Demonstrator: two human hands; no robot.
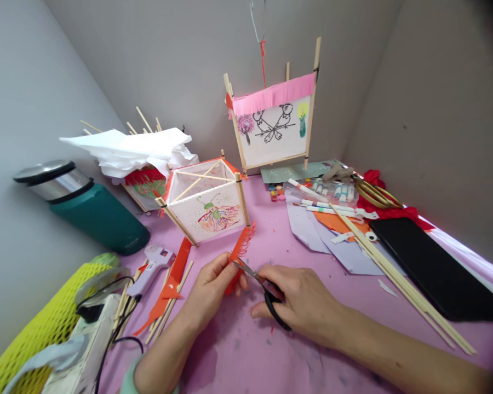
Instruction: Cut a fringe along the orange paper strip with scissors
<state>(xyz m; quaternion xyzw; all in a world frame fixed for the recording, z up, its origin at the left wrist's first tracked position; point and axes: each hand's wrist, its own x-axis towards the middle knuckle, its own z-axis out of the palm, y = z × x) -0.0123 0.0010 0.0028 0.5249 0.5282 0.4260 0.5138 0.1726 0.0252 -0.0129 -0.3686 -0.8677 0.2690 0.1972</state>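
My left hand [216,282] pinches a red paper strip [243,243] whose upper part is cut into a fine fringe along one edge. In my right hand [298,295] is a pair of black-handled scissors [271,298], with thumb and fingers in the loops. The scissor blades meet the strip's edge close to my left fingertips. Just beyond my hands stands a wooden-stick lantern frame [241,200] with white panels, one bearing a coloured insect drawing [217,213]. More red paper [164,301] lies on the table to the left of my left hand.
A teal bottle [101,216], a hot glue gun [152,268] and a power strip [88,345] are at left. Behind hangs a bird-painted lantern [277,128]. Wooden sticks [402,279], markers [328,207], purple paper [308,230] and a black phone-like slab [435,268] lie right.
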